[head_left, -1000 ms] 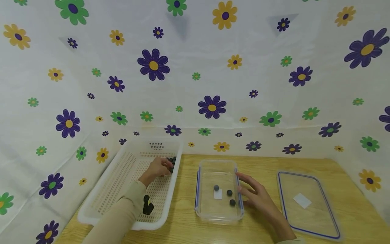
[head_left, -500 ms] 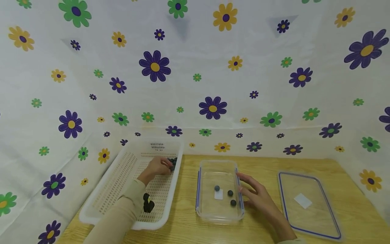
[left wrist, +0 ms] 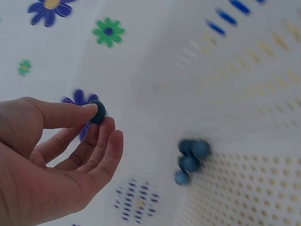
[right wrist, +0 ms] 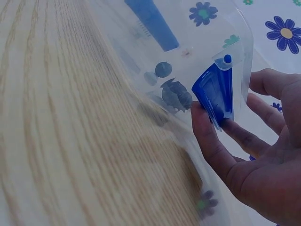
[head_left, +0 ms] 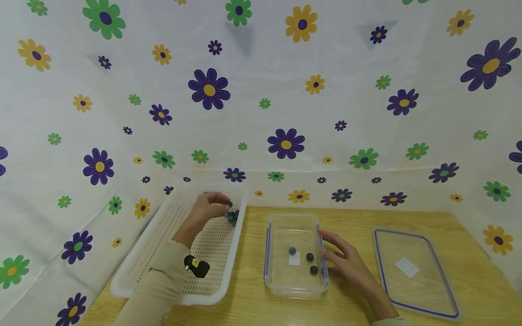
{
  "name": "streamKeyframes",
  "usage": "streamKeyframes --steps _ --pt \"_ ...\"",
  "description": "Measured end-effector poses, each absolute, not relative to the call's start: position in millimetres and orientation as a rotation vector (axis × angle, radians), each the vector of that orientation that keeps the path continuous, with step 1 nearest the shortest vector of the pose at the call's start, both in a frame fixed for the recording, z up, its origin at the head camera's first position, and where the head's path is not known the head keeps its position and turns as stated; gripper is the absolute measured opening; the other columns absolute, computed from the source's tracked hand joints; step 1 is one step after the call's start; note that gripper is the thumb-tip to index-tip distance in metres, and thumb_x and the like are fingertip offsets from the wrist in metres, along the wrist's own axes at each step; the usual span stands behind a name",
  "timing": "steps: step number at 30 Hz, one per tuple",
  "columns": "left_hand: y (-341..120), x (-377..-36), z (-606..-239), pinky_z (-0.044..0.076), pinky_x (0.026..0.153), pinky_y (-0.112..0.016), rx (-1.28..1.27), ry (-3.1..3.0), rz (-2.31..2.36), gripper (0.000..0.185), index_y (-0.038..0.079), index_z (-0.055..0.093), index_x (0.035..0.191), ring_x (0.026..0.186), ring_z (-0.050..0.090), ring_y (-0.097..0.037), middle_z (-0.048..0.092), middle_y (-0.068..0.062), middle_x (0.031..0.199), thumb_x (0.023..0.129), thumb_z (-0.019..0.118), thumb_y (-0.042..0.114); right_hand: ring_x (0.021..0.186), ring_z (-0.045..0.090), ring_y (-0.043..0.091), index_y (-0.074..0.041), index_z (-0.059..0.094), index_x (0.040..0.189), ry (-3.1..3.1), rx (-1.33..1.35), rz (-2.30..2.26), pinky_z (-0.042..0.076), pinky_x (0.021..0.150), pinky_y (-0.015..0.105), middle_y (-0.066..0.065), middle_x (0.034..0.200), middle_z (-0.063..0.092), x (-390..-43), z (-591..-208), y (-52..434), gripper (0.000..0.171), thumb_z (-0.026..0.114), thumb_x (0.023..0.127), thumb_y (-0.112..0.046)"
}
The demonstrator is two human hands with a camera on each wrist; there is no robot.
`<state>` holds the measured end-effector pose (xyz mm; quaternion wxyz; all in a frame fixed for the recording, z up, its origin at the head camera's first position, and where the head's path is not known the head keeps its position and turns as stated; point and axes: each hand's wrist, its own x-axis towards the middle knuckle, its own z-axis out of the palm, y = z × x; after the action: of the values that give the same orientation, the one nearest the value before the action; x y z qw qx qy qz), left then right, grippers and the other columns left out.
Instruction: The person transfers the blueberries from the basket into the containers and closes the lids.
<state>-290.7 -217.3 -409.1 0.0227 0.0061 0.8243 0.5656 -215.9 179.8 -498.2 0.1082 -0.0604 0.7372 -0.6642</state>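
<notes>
My left hand is over the far right corner of a white slotted basket. Between thumb and fingertips it pinches one blueberry, held above the basket floor. Several more blueberries lie bunched against the basket wall below. My right hand rests its fingers against the right outer side of a clear plastic container, by the blue clip. Inside that container lie three blueberries, one beside a white square and two nearer the right wall.
On the right a clear lid with a blue seal lies flat on the wooden table. A flower-printed white sheet hangs behind and at the sides. A small black device sits at my left wrist.
My left hand has risen from the cluster with a blueberry pinched in its fingertips, moving slightly left and away from me. The right hand keeps its place at the container.
</notes>
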Motion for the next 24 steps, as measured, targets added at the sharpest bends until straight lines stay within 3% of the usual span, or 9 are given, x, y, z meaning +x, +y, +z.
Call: streamKeyframes --steps 7,18,24 --pt "-195 -276 -382 0.052 0.102 -0.042 0.148 2.505 1.919 0.030 0.000 0.064 0.127 0.114 0.063 -0.036 0.063 -0.019 0.126 0.097 0.067 0.007 0.139 0.040 0.054 -0.017 0.045 0.155 2.168 -0.182 -1.941 0.059 0.088 0.049 0.019 0.162 0.033 -216 -496 181 0.054 0.062 0.104 -0.024" --pt "-142 -242 -361 0.057 0.092 -0.031 0.359 2.344 2.285 0.027 -0.007 0.064 0.121 0.101 0.069 -0.023 0.063 -0.018 0.119 0.095 0.068 -0.003 0.139 0.041 0.053 -0.017 0.046 0.154 2.193 -0.189 -1.933 0.059 0.087 0.048 0.018 0.162 0.034 -215 -495 180 0.052 0.060 0.105 -0.024" --pt "-117 -227 -364 0.057 0.088 -0.029 0.378 2.258 2.439 0.024 -0.007 0.066 0.116 0.102 0.068 -0.028 0.066 -0.019 0.114 0.092 0.069 -0.008 0.140 0.038 0.054 -0.016 0.045 0.155 2.195 -0.201 -1.925 0.059 0.087 0.048 0.019 0.162 0.032 -214 -494 179 0.053 0.060 0.105 -0.024"
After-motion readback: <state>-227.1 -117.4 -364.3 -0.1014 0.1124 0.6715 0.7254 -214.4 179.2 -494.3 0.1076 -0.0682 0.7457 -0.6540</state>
